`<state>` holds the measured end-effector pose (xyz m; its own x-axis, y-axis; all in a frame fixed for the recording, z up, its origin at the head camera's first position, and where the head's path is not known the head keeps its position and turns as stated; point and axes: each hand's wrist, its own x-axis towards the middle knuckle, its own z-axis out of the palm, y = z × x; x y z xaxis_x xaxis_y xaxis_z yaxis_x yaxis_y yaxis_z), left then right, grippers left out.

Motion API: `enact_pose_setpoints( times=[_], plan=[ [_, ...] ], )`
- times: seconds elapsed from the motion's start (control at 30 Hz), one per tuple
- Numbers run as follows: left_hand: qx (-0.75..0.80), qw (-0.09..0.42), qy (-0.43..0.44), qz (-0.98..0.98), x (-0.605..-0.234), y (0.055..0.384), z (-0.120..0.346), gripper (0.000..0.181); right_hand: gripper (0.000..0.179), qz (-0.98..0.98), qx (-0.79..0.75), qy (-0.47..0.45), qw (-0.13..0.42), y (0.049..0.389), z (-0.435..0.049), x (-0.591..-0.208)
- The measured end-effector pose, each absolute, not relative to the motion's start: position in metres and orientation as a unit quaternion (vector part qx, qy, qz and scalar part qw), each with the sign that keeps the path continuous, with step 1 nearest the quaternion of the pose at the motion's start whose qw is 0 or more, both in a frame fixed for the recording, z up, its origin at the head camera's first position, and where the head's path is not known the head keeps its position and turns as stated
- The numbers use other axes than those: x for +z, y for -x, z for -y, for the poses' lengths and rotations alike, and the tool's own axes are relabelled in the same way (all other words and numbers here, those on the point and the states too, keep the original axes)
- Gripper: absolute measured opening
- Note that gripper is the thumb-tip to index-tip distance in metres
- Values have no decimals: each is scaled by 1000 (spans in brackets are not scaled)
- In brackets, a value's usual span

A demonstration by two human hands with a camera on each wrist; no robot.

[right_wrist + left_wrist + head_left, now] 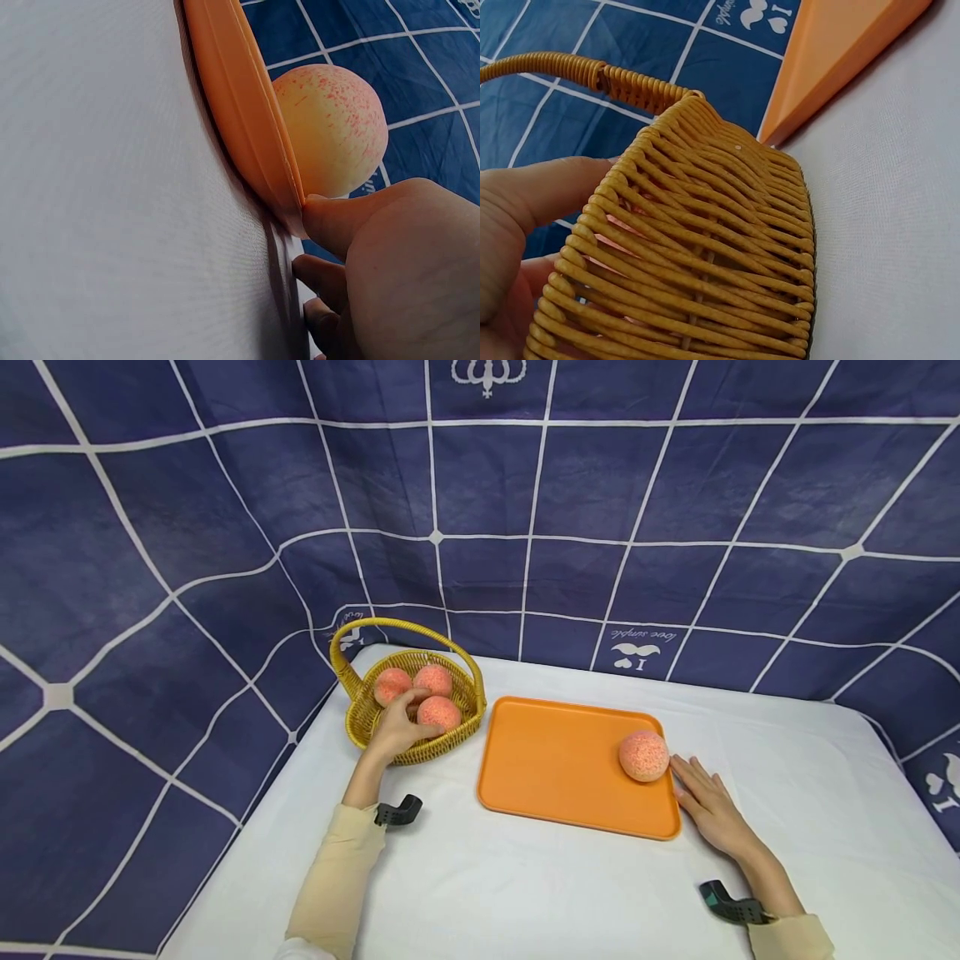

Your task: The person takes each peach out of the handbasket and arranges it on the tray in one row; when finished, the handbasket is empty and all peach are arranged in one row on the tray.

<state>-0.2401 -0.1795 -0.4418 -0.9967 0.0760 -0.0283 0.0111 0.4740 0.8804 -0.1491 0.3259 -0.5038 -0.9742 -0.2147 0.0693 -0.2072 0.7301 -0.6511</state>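
Pink peach partly behind left fingers

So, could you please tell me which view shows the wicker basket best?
The head view, because the wicker basket shows nearly whole, handle included. Left wrist shows its woven side and some handle; right wrist, none.

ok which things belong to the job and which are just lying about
Job:
wicker basket
left hand, gripping front peach in it
two other peaches in it
orange tray
peach on tray
right hand at tray's edge

Just there:
white table cover
blue gridded cloth behind
black wrist devices
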Motion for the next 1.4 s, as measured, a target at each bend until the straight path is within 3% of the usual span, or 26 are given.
enact_pose_setpoints(
  times=[0.37, 0.6, 0.97, 1.13, 1.4],
  plan=[
    [498, 23, -24, -866, -445, 242, 178, 65, 55, -932, -346, 110, 4, 150, -326, -504],
    [479, -9, -23, -877, -445, 242, 178, 66, 55, -932, -345, 114, 2, 151, -327, -504],
    [580, -29, 0, -814, -426, 235, 179, 68, 55, -931, -347, 113, 4, 149, -327, -504],
    [568, -29, -42, -821, -403, 220, 171, 68, 55, -931, -346, 116, -1, 150, -328, -505],
    [595, -15, -178, -784, -379, 196, 140, 61, 54, -928, -349, 127, -7, 151, -328, -506]
  ],
)
